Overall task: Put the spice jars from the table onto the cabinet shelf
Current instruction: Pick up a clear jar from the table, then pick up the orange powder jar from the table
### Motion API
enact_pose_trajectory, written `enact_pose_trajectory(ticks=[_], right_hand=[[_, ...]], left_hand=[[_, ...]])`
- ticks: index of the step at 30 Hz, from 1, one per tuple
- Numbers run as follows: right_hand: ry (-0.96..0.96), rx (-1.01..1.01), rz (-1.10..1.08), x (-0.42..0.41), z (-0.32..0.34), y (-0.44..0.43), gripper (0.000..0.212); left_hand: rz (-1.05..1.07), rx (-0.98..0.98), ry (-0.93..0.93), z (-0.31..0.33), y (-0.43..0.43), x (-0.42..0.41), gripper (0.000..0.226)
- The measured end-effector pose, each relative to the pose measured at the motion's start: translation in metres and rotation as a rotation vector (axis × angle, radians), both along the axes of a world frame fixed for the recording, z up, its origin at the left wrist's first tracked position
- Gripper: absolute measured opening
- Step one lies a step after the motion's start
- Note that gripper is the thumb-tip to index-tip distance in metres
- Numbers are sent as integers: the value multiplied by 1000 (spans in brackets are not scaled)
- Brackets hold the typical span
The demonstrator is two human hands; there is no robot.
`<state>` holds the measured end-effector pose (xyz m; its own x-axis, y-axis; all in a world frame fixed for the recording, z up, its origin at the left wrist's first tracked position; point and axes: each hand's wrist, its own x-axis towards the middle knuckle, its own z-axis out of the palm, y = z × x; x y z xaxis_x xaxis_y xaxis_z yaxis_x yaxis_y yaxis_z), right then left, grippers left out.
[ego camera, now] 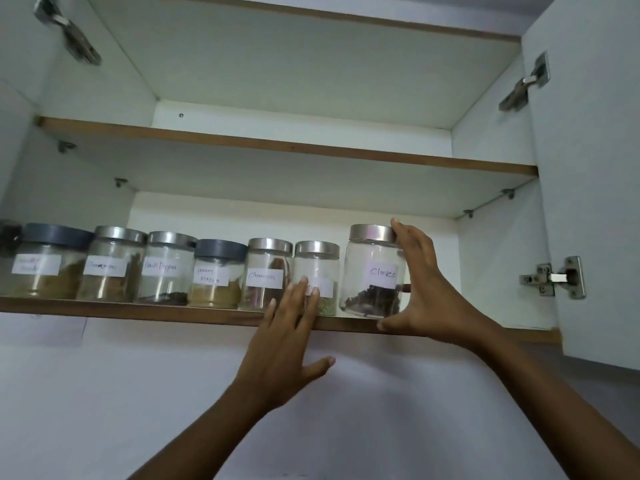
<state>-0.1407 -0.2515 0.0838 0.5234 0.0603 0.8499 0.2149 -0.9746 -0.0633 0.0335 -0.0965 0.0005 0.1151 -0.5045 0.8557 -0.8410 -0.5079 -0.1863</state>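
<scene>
Nearest, left hand [287,344] raised flat before the shelf's front edge [173,310], fingers [300,289] spread, holding nothing, tips overlapping a steel-lidded jar [316,277] (label hidden). Right hand [420,289] wrapped around the Cloves jar [372,271], thumb low, fingertips up at the lid, jar standing upright toward the shelf's right end. Further left along the front edge, six more labelled jars [166,268] in a row. Above, upper shelf [277,145].
</scene>
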Motion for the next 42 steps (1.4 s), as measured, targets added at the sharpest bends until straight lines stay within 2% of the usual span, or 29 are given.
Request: enact_pose_trajectory(ticks=[3, 13, 19, 24, 30, 33, 35, 37, 39, 40, 42], right_hand=[[35, 10, -34, 13, 7, -7, 130], [155, 137, -16, 48, 3, -25, 129], [124, 201, 0, 64, 2, -33, 128], [33, 225, 17, 75, -1, -32, 111], [56, 319, 71, 76, -10, -31, 110], [37, 296, 0, 73, -13, -23, 111], [-52, 287, -111, 70, -21, -13, 109], [-250, 267, -182, 65, -42, 1, 98], [-450, 190, -198, 60, -79, 17, 75], [-515, 158, -194, 60, -100, 23, 63], [-521, 140, -177, 64, -146, 31, 43]], left_hand=[[108, 11, -9, -11, -10, 5, 95], [113, -12, -71, -18, -15, 16, 96], [109, -20, -95, -19, -17, 20, 97], [124, -11, -104, -20, -18, 22, 97], [131, 17, -98, -20, -16, 22, 98], [138, 28, -74, -18, -14, 18, 98], [97, 30, -45, -23, -11, 14, 97], [3, 24, -18, -40, -7, 7, 92], [-105, 2, -38, -72, -3, 3, 82], [-151, -11, -58, -89, -1, 4, 76], [-203, -2, -49, -126, 1, 8, 64]])
